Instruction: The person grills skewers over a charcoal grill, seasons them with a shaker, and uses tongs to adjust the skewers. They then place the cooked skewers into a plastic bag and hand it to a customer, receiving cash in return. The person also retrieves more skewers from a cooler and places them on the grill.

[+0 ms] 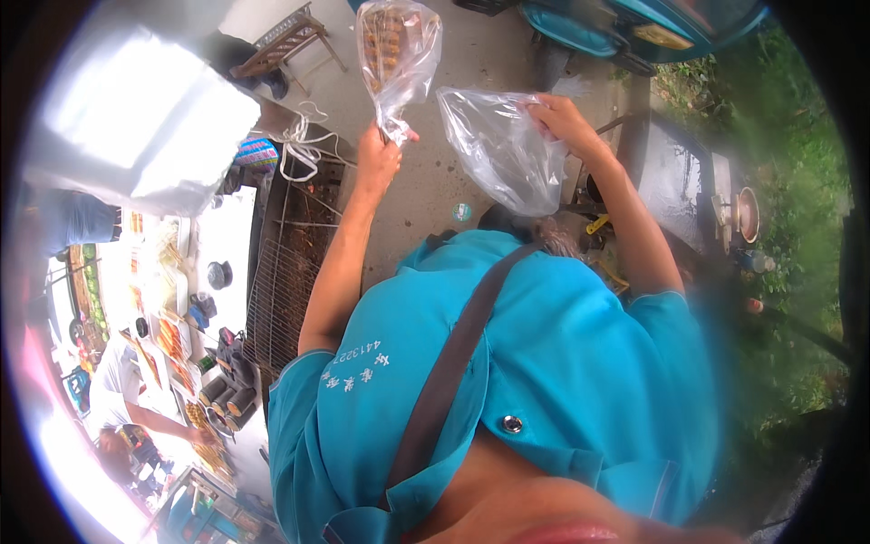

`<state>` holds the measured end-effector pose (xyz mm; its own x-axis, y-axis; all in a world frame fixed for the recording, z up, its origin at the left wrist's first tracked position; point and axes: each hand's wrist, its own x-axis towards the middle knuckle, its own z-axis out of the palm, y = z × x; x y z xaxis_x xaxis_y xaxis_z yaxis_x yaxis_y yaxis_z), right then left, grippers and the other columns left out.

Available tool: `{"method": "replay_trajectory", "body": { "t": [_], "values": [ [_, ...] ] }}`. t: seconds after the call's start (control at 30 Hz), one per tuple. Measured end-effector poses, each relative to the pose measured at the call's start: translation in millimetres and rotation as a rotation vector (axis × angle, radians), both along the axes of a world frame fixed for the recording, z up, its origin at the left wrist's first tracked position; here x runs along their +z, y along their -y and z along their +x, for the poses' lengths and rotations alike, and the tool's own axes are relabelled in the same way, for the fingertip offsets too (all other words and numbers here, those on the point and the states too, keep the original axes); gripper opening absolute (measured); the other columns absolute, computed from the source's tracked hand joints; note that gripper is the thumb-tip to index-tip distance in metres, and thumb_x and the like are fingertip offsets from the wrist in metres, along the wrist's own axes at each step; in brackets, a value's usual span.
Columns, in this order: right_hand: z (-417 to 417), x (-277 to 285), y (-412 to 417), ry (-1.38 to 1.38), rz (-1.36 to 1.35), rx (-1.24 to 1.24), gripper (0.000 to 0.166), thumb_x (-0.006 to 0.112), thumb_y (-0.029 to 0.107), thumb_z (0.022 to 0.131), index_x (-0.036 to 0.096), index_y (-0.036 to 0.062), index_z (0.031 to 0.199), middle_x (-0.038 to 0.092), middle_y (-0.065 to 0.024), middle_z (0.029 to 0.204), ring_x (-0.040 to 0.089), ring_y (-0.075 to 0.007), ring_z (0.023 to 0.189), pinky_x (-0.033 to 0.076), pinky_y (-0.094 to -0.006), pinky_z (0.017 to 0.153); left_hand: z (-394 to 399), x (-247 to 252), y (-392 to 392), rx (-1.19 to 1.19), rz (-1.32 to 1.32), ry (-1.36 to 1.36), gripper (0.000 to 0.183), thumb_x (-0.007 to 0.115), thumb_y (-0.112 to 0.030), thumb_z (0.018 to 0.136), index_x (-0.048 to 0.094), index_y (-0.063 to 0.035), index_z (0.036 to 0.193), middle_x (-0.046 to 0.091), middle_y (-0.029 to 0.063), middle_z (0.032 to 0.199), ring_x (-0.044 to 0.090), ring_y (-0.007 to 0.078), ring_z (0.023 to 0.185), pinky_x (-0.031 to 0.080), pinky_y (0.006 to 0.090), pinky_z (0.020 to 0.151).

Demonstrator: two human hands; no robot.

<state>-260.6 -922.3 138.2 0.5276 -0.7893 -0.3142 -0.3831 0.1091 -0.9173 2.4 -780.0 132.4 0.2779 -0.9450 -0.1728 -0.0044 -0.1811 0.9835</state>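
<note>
In the head view, my left hand point(380, 160) grips the gathered neck of a clear plastic bag point(428, 41). Browned skewered food point(386, 44) shows through its film, and the bag stands out ahead of the hand. My right hand point(561, 122) pinches the edge of a second clear plastic bag point(496, 149), which hangs loose and looks to have nothing in it. The two bags are close together but apart. Bare concrete ground point(421, 190) lies beneath them.
At left, a charcoal grill with a wire grate point(275, 313) adjoins a stall table with trays of skewers point(173, 340). A person's arm point(160, 421) reaches over skewers there. White cord point(299, 146) lies near the grill. A teal scooter point(571, 30) stands ahead; plants point(795, 224) grow at right.
</note>
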Motion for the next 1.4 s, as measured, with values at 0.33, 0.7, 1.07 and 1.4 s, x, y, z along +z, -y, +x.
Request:
{"method": "replay_trajectory", "body": {
  "t": [0.33,0.7,1.07,1.4],
  "values": [
    [117,16,193,0.205,0.005,0.105,0.018,0.057,0.016,0.082,0.065,0.0021,0.091,0.05,0.0038,0.058,0.041,-0.0035,0.05,0.03,-0.0193,0.045,-6,4,44,0.03,0.032,-0.233,0.027,0.04,-0.02,0.088,0.054,-0.0047,0.106,0.046,-0.0017,0.063,0.032,0.0026,0.043,0.024,0.0175,0.038],
    [173,53,213,0.013,-0.786,0.922,0.021,0.055,0.021,0.075,0.065,0.0078,0.089,0.062,-0.0158,0.075,0.058,-0.0344,0.073,0.045,-0.042,0.067,-29,5,149,0.364,0.161,-0.075,0.045,0.042,-0.046,0.089,0.055,-0.0026,0.093,0.04,-0.0014,0.055,0.037,0.0066,0.044,0.025,0.0205,0.039],
    [166,80,283,0.239,-0.042,1.025,0.03,0.054,0.029,0.086,0.062,0.004,0.1,0.063,-0.0089,0.094,0.059,-0.0168,0.083,0.046,-0.0323,0.074,-10,11,182,0.557,0.239,-0.058,0.033,0.06,-0.03,0.082,0.054,-0.0001,0.095,0.04,-0.0014,0.054,0.036,0.0045,0.047,0.027,0.022,0.04],
    [336,48,322,0.165,-1.016,1.14,0.032,0.057,0.035,0.082,0.061,0.0029,0.086,0.059,-0.0093,0.081,0.059,-0.0158,0.071,0.045,-0.0297,0.068,44,1,223,0.53,0.278,0.289,0.026,0.062,-0.016,0.077,0.055,0.002,0.094,0.042,0.0039,0.055,0.038,0.0095,0.053,0.034,0.0287,0.048]
  ]
}}
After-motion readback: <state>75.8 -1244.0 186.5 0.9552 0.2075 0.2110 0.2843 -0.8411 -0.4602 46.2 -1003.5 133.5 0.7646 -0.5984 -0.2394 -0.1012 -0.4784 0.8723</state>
